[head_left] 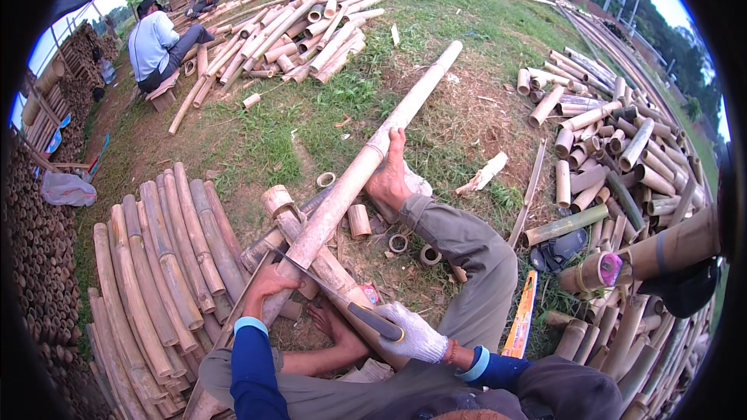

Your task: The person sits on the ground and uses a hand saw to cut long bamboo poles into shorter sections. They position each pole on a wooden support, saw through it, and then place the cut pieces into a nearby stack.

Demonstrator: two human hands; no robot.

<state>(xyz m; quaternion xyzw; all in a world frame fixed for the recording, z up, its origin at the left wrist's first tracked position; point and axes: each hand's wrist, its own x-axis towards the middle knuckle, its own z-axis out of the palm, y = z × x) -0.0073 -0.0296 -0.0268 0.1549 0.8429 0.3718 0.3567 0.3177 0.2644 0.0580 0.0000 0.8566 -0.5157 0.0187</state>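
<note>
A long bamboo pole [340,188] slants from my lap side up and away to the right. My left hand [269,285], bare, is wrapped round its near end. In a white knitted glove, my right hand [414,333] grips the dark handle of a handsaw [375,322]. The saw's blade runs left and lies against the pole just beyond my left hand; how deep it sits cannot be seen. My bare right foot [391,176] presses against the pole farther up. Beneath it, a thicker bamboo piece [313,250] crosses as a support.
Long bamboo lengths [159,257] lie stacked at my left. Cut bamboo pieces [595,140] are heaped at the right, near a black sandal [562,250] and an orange-and-white sleeve [521,315]. Short rings [398,243] litter the ground. Another person [156,43] sits far left by a bamboo pile [284,39].
</note>
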